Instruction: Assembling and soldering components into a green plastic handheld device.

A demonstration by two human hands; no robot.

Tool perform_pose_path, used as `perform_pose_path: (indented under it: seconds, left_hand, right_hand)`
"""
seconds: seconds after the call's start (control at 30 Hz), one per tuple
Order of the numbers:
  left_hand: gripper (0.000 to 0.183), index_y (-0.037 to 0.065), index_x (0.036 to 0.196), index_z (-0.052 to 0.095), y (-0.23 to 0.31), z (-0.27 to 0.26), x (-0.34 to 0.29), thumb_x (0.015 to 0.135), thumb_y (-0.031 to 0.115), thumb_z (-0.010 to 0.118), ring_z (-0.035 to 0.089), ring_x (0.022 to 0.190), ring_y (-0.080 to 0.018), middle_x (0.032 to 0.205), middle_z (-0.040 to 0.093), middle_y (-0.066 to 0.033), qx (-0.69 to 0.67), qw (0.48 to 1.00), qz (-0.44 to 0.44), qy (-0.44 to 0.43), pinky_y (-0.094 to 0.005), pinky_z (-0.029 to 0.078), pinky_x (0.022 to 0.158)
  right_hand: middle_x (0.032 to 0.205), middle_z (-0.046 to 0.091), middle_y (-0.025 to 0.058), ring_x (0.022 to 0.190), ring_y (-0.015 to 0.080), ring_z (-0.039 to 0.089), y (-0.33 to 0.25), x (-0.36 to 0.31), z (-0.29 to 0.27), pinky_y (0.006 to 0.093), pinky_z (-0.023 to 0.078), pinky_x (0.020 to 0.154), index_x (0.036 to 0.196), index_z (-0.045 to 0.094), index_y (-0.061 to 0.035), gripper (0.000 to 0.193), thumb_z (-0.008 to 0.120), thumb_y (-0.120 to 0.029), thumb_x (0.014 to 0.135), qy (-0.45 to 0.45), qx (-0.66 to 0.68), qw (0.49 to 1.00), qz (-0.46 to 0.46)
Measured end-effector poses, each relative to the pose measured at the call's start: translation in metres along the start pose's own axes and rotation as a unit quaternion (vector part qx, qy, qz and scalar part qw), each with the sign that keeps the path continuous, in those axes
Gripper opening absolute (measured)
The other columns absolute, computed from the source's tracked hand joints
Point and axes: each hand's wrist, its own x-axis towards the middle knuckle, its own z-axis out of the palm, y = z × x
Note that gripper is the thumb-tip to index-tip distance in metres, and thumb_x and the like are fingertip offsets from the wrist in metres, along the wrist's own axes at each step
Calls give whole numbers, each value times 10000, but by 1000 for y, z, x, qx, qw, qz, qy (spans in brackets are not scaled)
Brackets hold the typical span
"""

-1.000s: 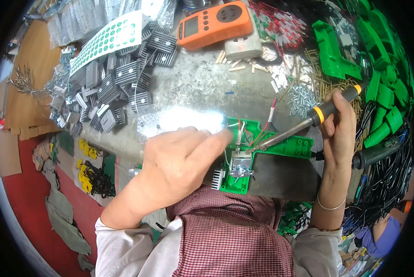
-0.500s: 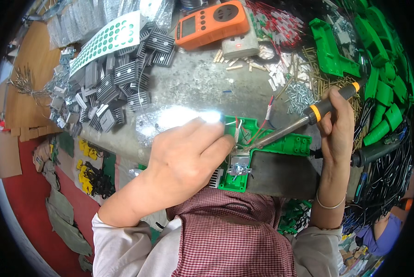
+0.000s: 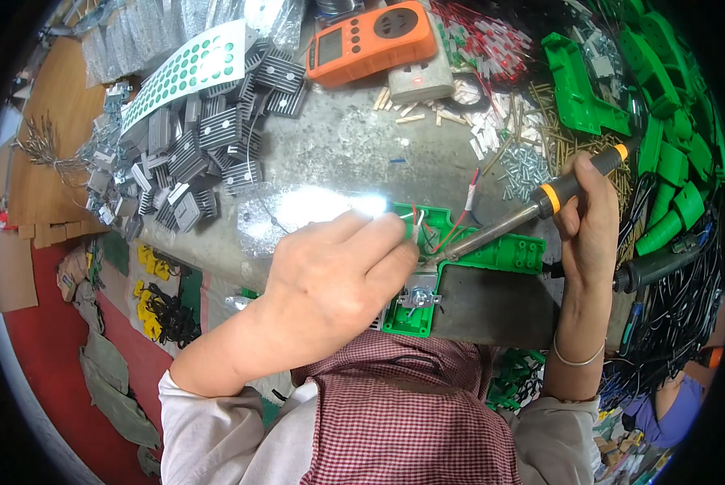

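My right hand [image 3: 593, 210] is wrapped around the black handle of a soldering iron [image 3: 500, 229], its long metal shaft slanting down and left. The iron's tip reaches into a green plastic housing [image 3: 504, 252] at the table's near edge. Inside the housing sit a small metal part [image 3: 419, 297] and thin red and white wires [image 3: 462, 222]. Over the housing's left side, my left hand [image 3: 334, 271] is closed with its fingertips pinched close to the tip. What those fingers grip is hidden behind them.
Finned metal heat sinks [image 3: 188, 149] are heaped at the left under a sheet of green round stickers [image 3: 186, 69]. An orange meter [image 3: 370, 42] lies at the back. Screws [image 3: 526, 168], brass-coloured pins, green housings [image 3: 577, 85] and black cables [image 3: 670, 311] crowd the right.
My left hand has shifted slightly right, its fingertips now closer to the wires and the iron's tip. The right hand and soldering iron have hardly moved.
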Motion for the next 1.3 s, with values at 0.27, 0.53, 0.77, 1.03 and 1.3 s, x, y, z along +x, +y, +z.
perform_pose_path:
  seconds: [0.27, 0.53, 0.77, 1.03, 1.3]
  left_hand:
    - [254, 50, 871, 692, 1, 1, -1, 622, 12, 719, 529, 590, -170, 756, 544, -22, 2, 1000, 0, -14, -311, 428, 481]
    - [263, 44, 878, 686, 2, 2, -1, 617, 23, 709, 532, 594, -175, 761, 546, -29, -11, 1000, 10, -9, -309, 436, 485]
    - [231, 32, 868, 684, -2, -5, 2, 639, 18, 711, 537, 596, -204, 756, 538, -34, -15, 1000, -6, -15, -337, 449, 510]
    - [240, -14, 1060, 703, -71, -29, -5, 866, 122, 671, 595, 603, -186, 856, 683, -113, -89, 995, -52, 15, -300, 455, 512]
    - [486, -46, 1367, 514, -35, -5, 79, 1016, 290, 520, 481, 449, -77, 1017, 733, -161, -570, 639, -423, -295, -207, 369, 412]
  right_hand:
    - [605, 434, -51, 439, 25, 287, 1, 0, 1, 219, 188, 422, 879, 589, -42, 221, 607, -245, 963, 6, 3, 1000, -1]
    - [589, 424, -55, 432, 25, 279, 1, -1, -1, 220, 184, 422, 890, 592, -39, 222, 599, -247, 967, -6, -2, 1000, -1]
    - [596, 432, -51, 434, 24, 298, 0, 1, 3, 217, 198, 420, 906, 584, -41, 213, 595, -243, 971, 4, 3, 1000, 9]
    - [605, 458, -40, 431, 33, 339, -2, 0, 0, 219, 216, 411, 899, 584, -40, 213, 604, -241, 965, -6, -12, 1000, 10]
    - [592, 441, -38, 421, 32, 315, 0, -2, 2, 224, 192, 401, 876, 584, -37, 220, 606, -239, 962, 12, -14, 1000, -7]
